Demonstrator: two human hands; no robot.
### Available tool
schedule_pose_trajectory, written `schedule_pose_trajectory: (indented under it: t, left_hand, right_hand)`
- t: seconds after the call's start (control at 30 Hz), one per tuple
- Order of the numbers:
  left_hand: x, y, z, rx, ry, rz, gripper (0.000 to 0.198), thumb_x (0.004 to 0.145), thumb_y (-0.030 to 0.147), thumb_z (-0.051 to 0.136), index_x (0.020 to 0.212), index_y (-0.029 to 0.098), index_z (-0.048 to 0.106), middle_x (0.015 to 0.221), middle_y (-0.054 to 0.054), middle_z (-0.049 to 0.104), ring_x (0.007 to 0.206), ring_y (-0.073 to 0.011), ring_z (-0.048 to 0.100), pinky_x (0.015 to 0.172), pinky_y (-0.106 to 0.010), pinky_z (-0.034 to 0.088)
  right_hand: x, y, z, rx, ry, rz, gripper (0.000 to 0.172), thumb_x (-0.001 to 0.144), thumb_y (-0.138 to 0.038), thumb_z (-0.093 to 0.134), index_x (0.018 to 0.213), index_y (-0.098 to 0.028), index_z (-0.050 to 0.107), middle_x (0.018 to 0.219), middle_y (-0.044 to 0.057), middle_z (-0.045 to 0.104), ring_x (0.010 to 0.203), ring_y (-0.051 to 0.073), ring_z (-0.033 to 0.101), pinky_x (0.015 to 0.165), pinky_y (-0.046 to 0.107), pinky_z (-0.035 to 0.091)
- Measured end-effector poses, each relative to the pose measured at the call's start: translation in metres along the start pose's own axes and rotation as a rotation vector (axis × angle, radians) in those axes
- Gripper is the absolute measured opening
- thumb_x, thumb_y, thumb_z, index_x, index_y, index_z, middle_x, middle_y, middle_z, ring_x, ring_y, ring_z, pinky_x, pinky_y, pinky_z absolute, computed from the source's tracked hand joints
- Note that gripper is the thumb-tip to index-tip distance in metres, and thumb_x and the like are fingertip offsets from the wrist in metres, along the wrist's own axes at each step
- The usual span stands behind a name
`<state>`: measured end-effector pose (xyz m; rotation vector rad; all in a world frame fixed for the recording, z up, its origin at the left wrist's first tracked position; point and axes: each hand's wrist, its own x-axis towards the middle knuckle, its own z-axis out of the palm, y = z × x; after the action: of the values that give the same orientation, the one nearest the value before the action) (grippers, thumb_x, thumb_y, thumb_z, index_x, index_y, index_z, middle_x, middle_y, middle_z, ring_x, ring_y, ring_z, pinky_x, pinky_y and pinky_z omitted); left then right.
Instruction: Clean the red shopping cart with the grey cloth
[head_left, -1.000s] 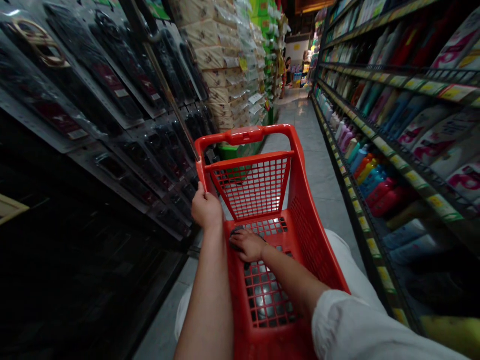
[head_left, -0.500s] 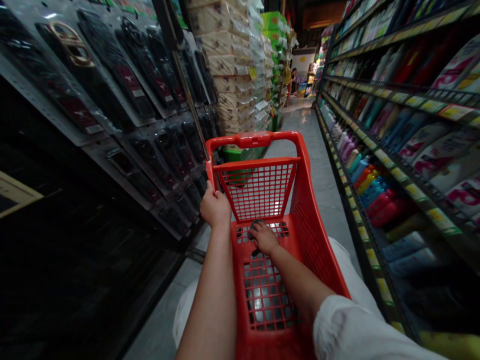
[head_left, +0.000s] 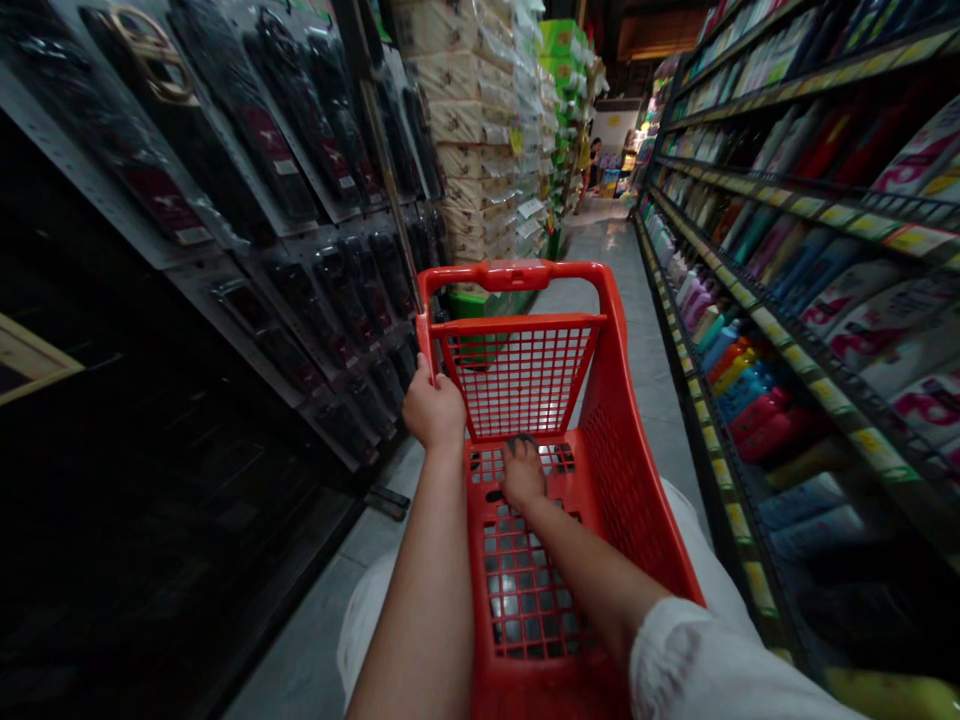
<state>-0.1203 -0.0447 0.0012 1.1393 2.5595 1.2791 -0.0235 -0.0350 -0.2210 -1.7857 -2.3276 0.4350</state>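
Note:
A red plastic shopping cart stands in front of me in a store aisle. My left hand is closed round the cart's left rim near the handle post. My right hand reaches down inside the basket, fingers curled over a small dark object at the far end of the cart floor. What the dark object is I cannot make out. The rest of the cart floor shows bare red grid.
On the left hang rows of dark packaged goods, with stacked paper packs beyond. On the right, shelves hold coloured bottles. The grey tiled aisle floor runs ahead. A person stands far down the aisle.
My right hand has slid forward along the cart floor toward the front wall with the dark object under it. The view has shifted slightly; my left hand keeps its grip.

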Motion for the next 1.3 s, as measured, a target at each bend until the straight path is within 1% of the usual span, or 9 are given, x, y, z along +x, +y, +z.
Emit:
schedule_pose_trajectory:
  t: [0.2,0.27,0.4,0.5,0.6,0.77,0.9,1.13,1.3]
  left_hand:
    - [-0.002,-0.002,-0.002,0.055,0.005,0.0,0.051,0.089,0.019,0.05,0.141,0.021,0.053,0.119,-0.012,0.07,0.108,-0.0281,0.067,0.093,-0.036,0.05]
    - [-0.002,-0.002,-0.002,0.068,-0.002,0.002,0.053,0.089,0.02,0.05,0.142,0.02,0.051,0.117,-0.013,0.071,0.106,-0.0287,0.068,0.092,-0.036,0.05]
    - [-0.002,-0.003,-0.003,0.073,-0.011,-0.004,0.054,0.089,0.021,0.051,0.143,0.021,0.05,0.115,-0.013,0.072,0.106,-0.029,0.068,0.091,-0.037,0.05]
    - [-0.002,-0.002,-0.002,0.064,-0.017,-0.009,0.054,0.089,0.022,0.051,0.143,0.023,0.049,0.116,-0.012,0.072,0.105,-0.0292,0.068,0.09,-0.038,0.051]
    - [-0.001,-0.001,-0.002,0.063,-0.02,-0.013,0.054,0.089,0.023,0.051,0.143,0.024,0.05,0.116,-0.012,0.072,0.105,-0.0293,0.068,0.09,-0.038,0.051]
    - [0.0,-0.001,-0.001,0.096,-0.022,-0.02,0.053,0.09,0.023,0.05,0.143,0.022,0.049,0.115,-0.013,0.072,0.103,-0.0291,0.069,0.089,-0.039,0.051]
    - [-0.001,-0.003,-0.001,0.139,-0.032,-0.001,0.055,0.091,0.02,0.047,0.146,0.02,0.045,0.117,-0.015,0.07,0.103,-0.03,0.069,0.089,-0.04,0.052]
    - [-0.002,-0.004,-0.004,0.151,-0.05,0.007,0.061,0.088,0.014,0.049,0.148,0.021,0.042,0.118,-0.014,0.07,0.104,-0.0281,0.068,0.088,-0.037,0.052]
    - [-0.002,-0.002,-0.005,0.151,-0.06,0.006,0.061,0.088,0.013,0.048,0.147,0.021,0.043,0.116,-0.014,0.071,0.103,-0.0282,0.069,0.087,-0.037,0.052]
  right_hand:
    - [-0.007,-0.022,0.01,0.09,-0.127,-0.534,0.056,0.084,-0.029,0.055,0.14,-0.024,0.05,0.148,0.008,0.043,0.139,0.028,0.027,0.111,0.043,0.028]
    - [-0.005,0.003,-0.001,0.03,-0.108,-0.469,0.054,0.084,-0.026,0.055,0.137,-0.026,0.053,0.146,0.006,0.045,0.138,0.027,0.029,0.111,0.043,0.027]
    - [-0.001,0.063,-0.024,-0.105,0.044,0.025,0.038,0.085,-0.021,0.054,0.122,-0.022,0.063,0.131,0.012,0.055,0.126,0.028,0.04,0.109,0.042,0.028]
    - [0.002,0.074,-0.028,-0.136,0.082,0.215,0.036,0.088,-0.019,0.049,0.12,-0.015,0.064,0.124,0.018,0.056,0.118,0.03,0.045,0.1,0.04,0.035]
    - [0.003,0.048,-0.02,-0.135,0.049,0.195,0.041,0.091,-0.015,0.041,0.126,-0.014,0.061,0.125,0.02,0.054,0.117,0.03,0.046,0.095,0.04,0.038]
    - [0.001,-0.006,-0.003,-0.087,-0.066,-0.161,0.051,0.087,-0.019,0.049,0.138,-0.019,0.053,0.136,0.016,0.05,0.128,0.029,0.038,0.105,0.042,0.033]
    - [-0.003,-0.002,-0.003,-0.06,-0.133,-0.414,0.054,0.087,-0.028,0.052,0.141,-0.026,0.05,0.144,0.01,0.046,0.135,0.027,0.034,0.111,0.041,0.029]
    - [-0.009,0.057,-0.025,-0.282,-0.06,0.106,0.048,0.093,-0.021,0.043,0.139,-0.009,0.051,0.134,0.029,0.051,0.12,0.034,0.051,0.1,0.052,0.035]
    - [0.004,0.067,-0.026,-0.295,-0.073,0.218,0.048,0.097,-0.017,0.034,0.142,-0.006,0.047,0.143,0.03,0.043,0.128,0.034,0.047,0.105,0.052,0.032]
